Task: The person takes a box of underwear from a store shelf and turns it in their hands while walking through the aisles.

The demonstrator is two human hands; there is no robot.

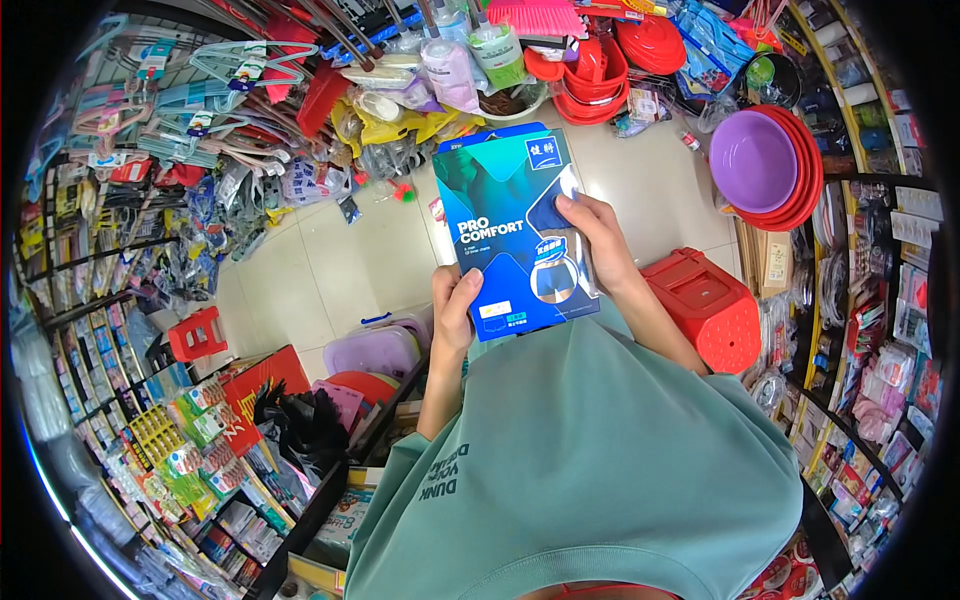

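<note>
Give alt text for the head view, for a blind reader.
A person in a green shirt holds a blue Pro Comfort package, left grip at its left edge, right grip at its right, above tiled floor. Red basins topped by a purple basin sit at right; hangers crowd the upper left.

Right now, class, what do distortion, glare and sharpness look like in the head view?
Head view: fisheye distortion bows the shelves at the picture's right, and the corners are black; head view: pale sheen on the tiled floor; head view: the blue package is sharp enough for reading its large lettering.
</note>
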